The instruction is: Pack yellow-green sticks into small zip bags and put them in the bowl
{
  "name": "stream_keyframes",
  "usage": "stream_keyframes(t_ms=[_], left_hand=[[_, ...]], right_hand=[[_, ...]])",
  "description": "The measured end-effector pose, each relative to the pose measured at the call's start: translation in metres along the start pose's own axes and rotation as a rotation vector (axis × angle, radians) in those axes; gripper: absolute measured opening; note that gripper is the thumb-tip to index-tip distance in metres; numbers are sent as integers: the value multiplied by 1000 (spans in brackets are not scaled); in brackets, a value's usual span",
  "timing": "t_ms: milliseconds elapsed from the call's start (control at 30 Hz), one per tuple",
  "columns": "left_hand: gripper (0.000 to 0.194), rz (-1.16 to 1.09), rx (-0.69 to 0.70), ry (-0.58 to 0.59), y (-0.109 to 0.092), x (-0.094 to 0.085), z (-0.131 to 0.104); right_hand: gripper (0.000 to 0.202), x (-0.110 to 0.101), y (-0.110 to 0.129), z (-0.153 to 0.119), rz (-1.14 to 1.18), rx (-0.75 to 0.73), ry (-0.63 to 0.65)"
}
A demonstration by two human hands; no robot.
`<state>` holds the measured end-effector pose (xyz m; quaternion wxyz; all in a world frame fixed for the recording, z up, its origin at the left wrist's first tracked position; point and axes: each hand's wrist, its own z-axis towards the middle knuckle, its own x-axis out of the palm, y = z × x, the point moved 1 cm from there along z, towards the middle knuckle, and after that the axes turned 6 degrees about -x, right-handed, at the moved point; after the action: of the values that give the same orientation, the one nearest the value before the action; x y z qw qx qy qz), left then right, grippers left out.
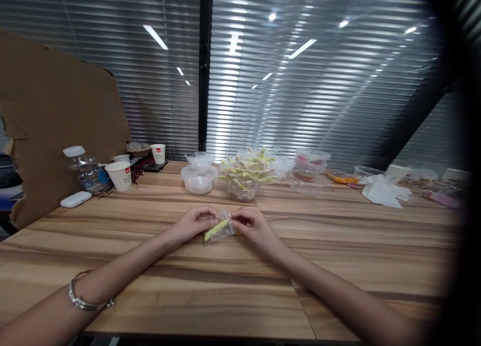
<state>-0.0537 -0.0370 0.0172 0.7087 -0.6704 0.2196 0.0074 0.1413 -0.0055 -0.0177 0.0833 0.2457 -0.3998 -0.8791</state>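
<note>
A small clear plastic bag (227,231) with a yellow-green stick-like piece (216,230) in it is held low over the table between my hands. My left hand (195,223) pinches the bag's upper left side, fingers closed. On the right edge of the bag, my right hand (252,225) has thumb and fingers closed. What the yellow piece is made of cannot be made out. Beyond my hands, a clear bowl (242,191) carries a heap of similar yellow-green pieces (251,168), some in clear wrapping.
Clear plastic bowls (199,180) stand left of the heap, stacked clear containers (310,170) right of it. Paper cups (120,176), a water bottle (84,170) and a white case (75,200) are at left by a cardboard panel (56,100). White tissues (387,190) lie at right.
</note>
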Motion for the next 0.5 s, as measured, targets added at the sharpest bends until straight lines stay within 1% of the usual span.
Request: stream_keyframes(t_ms=[67,133,233,300,400,500], left_hand=[[33,7,7,-49,0,1,0],[35,3,0,-73,0,2,0],[36,-33,-32,-70,-1,3,0],[38,-54,-39,-63,-1,4,-1],[39,-54,-30,-61,-1,3,0],[39,-39,-20,-60,0,2,1]], right_hand=[[26,0,-5,1,-7,6,-17],[24,1,-10,2,20,6,-30],[25,0,-13,3,26,4,-54],[28,-1,-12,3,-26,15,-69],[34,-2,-7,2,-115,30,-64],[37,-3,-3,0,-140,31,-46]])
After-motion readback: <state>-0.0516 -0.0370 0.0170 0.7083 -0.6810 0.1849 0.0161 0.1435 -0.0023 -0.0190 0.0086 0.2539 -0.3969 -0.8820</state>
